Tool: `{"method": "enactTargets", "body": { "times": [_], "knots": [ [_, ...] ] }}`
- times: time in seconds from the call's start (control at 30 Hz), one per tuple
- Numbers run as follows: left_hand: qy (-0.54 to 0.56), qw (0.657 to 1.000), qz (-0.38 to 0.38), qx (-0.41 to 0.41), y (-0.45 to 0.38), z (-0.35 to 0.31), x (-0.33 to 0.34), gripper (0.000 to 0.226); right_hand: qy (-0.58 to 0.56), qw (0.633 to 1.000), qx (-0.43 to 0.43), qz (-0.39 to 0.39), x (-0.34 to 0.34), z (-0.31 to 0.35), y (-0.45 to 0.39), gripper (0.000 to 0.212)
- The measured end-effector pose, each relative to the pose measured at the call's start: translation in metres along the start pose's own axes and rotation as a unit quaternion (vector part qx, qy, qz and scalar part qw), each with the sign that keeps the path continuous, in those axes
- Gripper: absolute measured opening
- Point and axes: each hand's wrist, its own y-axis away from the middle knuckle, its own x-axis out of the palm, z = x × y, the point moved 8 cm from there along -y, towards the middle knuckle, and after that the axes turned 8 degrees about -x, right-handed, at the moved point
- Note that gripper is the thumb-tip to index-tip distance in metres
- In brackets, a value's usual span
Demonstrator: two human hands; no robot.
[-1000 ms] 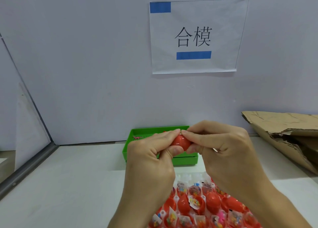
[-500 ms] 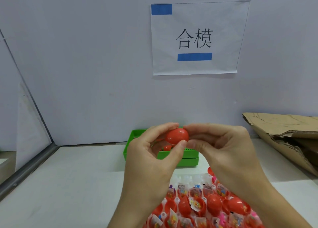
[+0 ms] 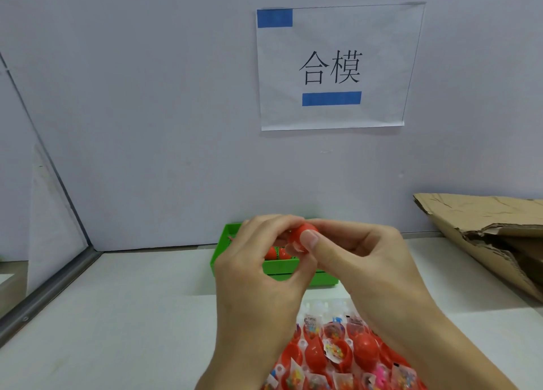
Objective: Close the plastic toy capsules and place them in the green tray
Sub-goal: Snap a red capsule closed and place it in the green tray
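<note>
A red plastic capsule (image 3: 299, 236) is held up in front of me, above the green tray (image 3: 223, 254). My left hand (image 3: 258, 281) curls its fingers round the capsule's left side. From the right, my right hand (image 3: 361, 266) pinches it, thumb pressed on its front. Two red capsules (image 3: 276, 253) lie inside the tray, partly hidden by my fingers. Near the table's front edge is a sheet of open red capsule halves (image 3: 338, 357) with small toy packets in them.
A torn cardboard box (image 3: 487, 236) lies at the right against the wall. A paper sign (image 3: 335, 66) hangs on the wall behind the tray. A metal rail (image 3: 50, 289) runs along the table's left edge.
Both hands stayed on the capsule and lifted it slightly. My right thumb has come over the capsule's front, and my left thumb has slid under it.
</note>
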Motion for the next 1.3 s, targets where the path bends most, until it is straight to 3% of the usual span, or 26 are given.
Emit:
{"method": "enactTargets", "body": {
  "times": [0.13,0.27,0.37,0.5,0.6,0.73,0.87,1.13,1.3],
  "knots": [
    [0.085,0.994,0.067,-0.026,-0.003,0.006,0.004,0.027,-0.071,0.997,0.029,0.013,-0.003,-0.009,-0.003,0.032],
    [0.27,0.934,0.169,-0.162,-0.001,0.022,0.016,0.038,-0.056,0.997,0.042,0.024,-0.013,-0.008,-0.005,0.041],
    [0.271,0.921,0.19,-0.207,0.0,0.026,0.022,0.058,0.03,0.998,0.001,0.051,-0.014,0.003,-0.004,0.039],
    [0.251,0.926,0.211,-0.187,0.0,0.024,0.025,0.047,0.106,0.991,-0.039,0.075,-0.009,0.011,-0.002,0.032],
    [0.259,0.926,0.199,-0.188,-0.001,0.03,0.024,0.039,0.133,0.987,-0.049,0.076,-0.006,0.012,-0.001,0.034],
    [0.237,0.937,0.164,-0.198,0.002,0.039,0.026,0.046,0.178,0.98,-0.065,0.053,-0.004,0.011,-0.001,0.04],
    [0.236,0.943,0.14,-0.19,0.005,0.039,0.027,0.035,0.196,0.977,-0.077,0.04,-0.005,0.014,-0.001,0.042],
    [0.239,0.939,0.161,-0.189,0.006,0.034,0.034,0.042,0.165,0.984,-0.056,0.039,-0.009,0.016,-0.002,0.035],
    [0.253,0.937,0.144,-0.192,0.007,0.035,0.035,0.028,0.178,0.981,-0.072,0.019,-0.007,0.016,0.0,0.041]
  ]
}}
